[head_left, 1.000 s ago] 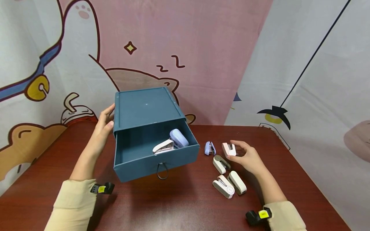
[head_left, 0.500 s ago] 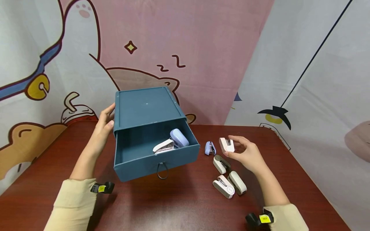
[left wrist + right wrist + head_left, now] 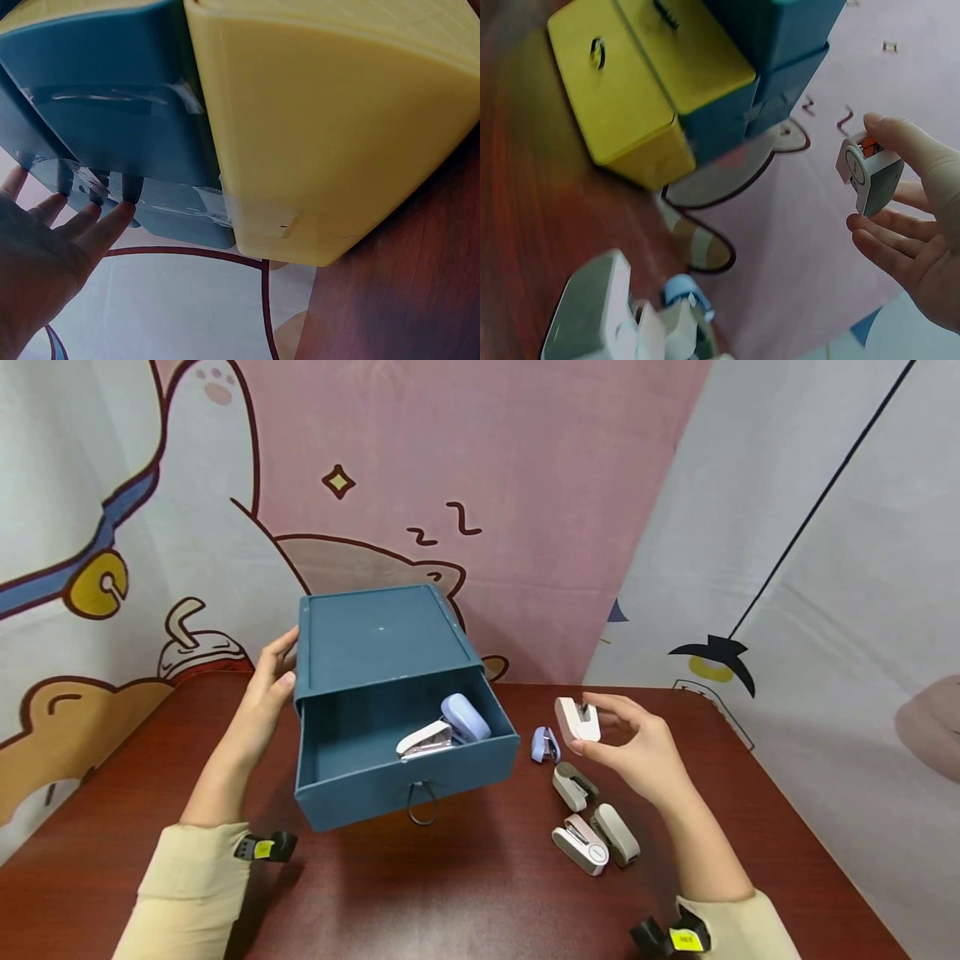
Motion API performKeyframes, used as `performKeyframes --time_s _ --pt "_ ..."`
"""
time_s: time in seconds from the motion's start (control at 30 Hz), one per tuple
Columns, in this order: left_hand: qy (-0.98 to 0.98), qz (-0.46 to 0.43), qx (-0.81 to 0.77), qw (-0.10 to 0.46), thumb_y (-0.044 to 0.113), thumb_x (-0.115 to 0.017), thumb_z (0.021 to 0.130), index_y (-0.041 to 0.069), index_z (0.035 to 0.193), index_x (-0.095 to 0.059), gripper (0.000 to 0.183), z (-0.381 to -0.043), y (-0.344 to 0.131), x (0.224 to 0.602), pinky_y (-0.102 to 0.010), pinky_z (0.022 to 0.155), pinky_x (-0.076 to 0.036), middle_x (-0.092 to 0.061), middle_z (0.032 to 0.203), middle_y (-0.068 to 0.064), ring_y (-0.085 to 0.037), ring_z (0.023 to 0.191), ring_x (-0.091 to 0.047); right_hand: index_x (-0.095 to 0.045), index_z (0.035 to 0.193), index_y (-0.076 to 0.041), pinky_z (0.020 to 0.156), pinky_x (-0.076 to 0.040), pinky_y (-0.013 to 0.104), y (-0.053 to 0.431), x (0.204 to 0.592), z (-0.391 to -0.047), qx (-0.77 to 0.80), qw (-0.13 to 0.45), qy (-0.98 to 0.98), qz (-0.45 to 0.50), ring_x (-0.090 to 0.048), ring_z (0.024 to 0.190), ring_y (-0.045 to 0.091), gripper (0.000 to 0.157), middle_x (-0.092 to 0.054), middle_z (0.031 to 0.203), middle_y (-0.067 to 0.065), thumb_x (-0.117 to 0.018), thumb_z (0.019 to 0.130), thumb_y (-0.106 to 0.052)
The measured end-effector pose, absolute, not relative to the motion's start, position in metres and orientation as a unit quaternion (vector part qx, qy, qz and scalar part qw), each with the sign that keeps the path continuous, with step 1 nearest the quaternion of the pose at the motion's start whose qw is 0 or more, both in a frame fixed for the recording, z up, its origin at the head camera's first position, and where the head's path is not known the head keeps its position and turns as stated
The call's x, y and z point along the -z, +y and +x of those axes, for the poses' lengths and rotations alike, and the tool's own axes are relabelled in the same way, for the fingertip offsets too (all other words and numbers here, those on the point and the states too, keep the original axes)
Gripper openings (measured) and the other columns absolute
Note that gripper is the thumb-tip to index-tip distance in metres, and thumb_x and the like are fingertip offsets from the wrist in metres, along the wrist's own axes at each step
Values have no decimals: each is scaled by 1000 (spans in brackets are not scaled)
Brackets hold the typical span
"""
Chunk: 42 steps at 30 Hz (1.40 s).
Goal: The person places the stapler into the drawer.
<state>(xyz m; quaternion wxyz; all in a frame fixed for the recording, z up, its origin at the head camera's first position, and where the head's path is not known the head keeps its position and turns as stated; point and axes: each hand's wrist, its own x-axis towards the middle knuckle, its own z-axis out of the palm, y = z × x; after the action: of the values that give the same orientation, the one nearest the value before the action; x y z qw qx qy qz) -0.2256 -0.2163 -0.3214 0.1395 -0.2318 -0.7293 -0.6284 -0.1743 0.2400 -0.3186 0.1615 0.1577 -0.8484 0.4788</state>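
My right hand (image 3: 641, 756) pinches a small white stapler (image 3: 577, 722) between thumb and fingers, raised above the table. Seen from the right wrist, this stapler (image 3: 870, 171) has a grey-green underside and an orange-red bit near the thumb. My left hand (image 3: 266, 697) lies against the left side of a blue drawer box (image 3: 382, 631), its fingertips on the wall in the left wrist view. The top drawer (image 3: 465, 774) is pulled out. Inside it, toward the right, are a white stapler (image 3: 423, 739) and a lavender stapler (image 3: 467, 718).
Right of the box lie a small lavender stapler (image 3: 545, 745), a grey-green and white stapler (image 3: 573, 787), a pale stapler (image 3: 617, 835) and a white-and-pink stapler (image 3: 581, 846). Yellow drawers (image 3: 607, 97) sit below the blue ones. A patterned curtain (image 3: 525, 527) hangs behind.
My right hand has lifted the white stapler off the table and carried it slightly left, toward the drawer. The left hand and the box have stayed in place.
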Motion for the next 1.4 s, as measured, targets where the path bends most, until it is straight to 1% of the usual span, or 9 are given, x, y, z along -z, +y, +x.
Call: performKeyframes --time_s 0.17,0.37,0.6,0.77,0.87,1.0,1.1,1.27,1.4 --pt "-725 -234 632 140 36 -46 97 18 152 -24 62 -225 -216 321 -44 101 -24 -24 152 -10 -28 134 -26 -63 127 -11 75 -50 25 227 301 -169 -492 173 -835 177 -64 95 12 58 -61 120 3 -84 73 -12" --pt "-718 -234 640 142 36 -47 97 17 152 -25 62 -223 -218 321 -41 101 -24 -25 152 -11 -28 133 -27 -64 126 -13 74 -50 24 210 281 -163 -486 178 -832 198 -64 93 16 57 -61 121 3 -85 72 -11" --pt "-718 -237 639 142 36 -47 97 16 152 -25 63 -224 -219 323 -41 101 -24 -23 152 -11 -27 133 -26 -64 126 -17 84 -44 25 191 262 -157 -463 199 -833 229 -55 106 14 60 -59 123 -4 -86 71 -12" --pt "-717 -237 639 142 36 -47 97 16 152 -25 63 -225 -219 323 -40 101 -25 -24 152 -11 -27 133 -27 -65 124 -12 85 -45 26 175 252 -156 -474 207 -813 269 -55 105 13 61 -60 122 -2 -87 68 -6" --pt "-715 -239 641 142 36 -47 97 16 152 -25 63 -225 -219 323 -40 101 -25 -24 152 -12 -27 132 -27 -65 124 -8 84 -47 31 164 246 -157 -488 200 -795 300 -57 103 14 61 -60 121 -1 -87 66 -3" --pt "-722 -239 634 141 37 -46 97 17 152 -24 63 -226 -219 323 -41 101 -25 -23 153 -11 -28 133 -26 -64 125 -10 85 -48 35 150 236 -156 -480 187 -794 323 -56 107 13 61 -60 122 -1 -87 69 -9" --pt "-732 -236 624 139 37 -45 97 18 152 -23 63 -226 -219 323 -43 101 -24 -22 153 -11 -29 133 -26 -64 126 -11 87 -47 33 141 230 -156 -473 179 -798 328 -55 107 12 61 -60 122 -2 -87 69 -13" --pt "-734 -236 622 139 37 -44 97 18 152 -23 62 -226 -219 322 -44 102 -23 -21 154 -11 -28 133 -26 -64 124 -6 85 -48 32 125 224 -158 -480 169 -787 350 -59 99 13 61 -61 120 2 -87 69 -12" --pt "-730 -239 626 137 37 -44 97 18 152 -23 62 -226 -218 322 -43 102 -23 -21 154 -12 -28 134 -25 -65 124 -6 83 -49 38 114 222 -159 -466 165 -790 362 -58 97 13 60 -61 120 2 -88 68 -14"
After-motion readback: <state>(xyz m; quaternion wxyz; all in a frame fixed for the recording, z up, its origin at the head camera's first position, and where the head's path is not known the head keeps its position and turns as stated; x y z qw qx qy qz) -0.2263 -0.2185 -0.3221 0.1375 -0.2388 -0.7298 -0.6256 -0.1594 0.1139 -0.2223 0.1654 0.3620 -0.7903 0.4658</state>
